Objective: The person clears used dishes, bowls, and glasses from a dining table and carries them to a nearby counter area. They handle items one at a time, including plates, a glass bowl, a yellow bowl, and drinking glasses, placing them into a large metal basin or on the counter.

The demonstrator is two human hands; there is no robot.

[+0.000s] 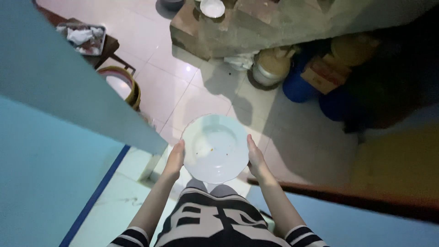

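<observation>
- While held level above the tiled floor (192,91), white plate (215,148) between both hands, crumbs inside.
- Left hand (175,158) clasping left rim.
- Right hand (255,158) clasping right rim.
- Metal pot (270,68) beyond, near blue barrels (297,87).

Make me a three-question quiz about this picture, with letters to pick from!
1. Where is the white plate?
A. Between both hands
B. On the floor
C. On a stool

2. What colour are the two tubs by the stone block?
A. Red
B. Blue
C. Green

3. How is the plate?
A. Piled with rice
B. Broken in two
C. Nearly empty, a few crumbs

Answers: 1 A, the left hand and right hand grip opposite rims. 2 B, both look blue. 3 C, only specks show.
</observation>
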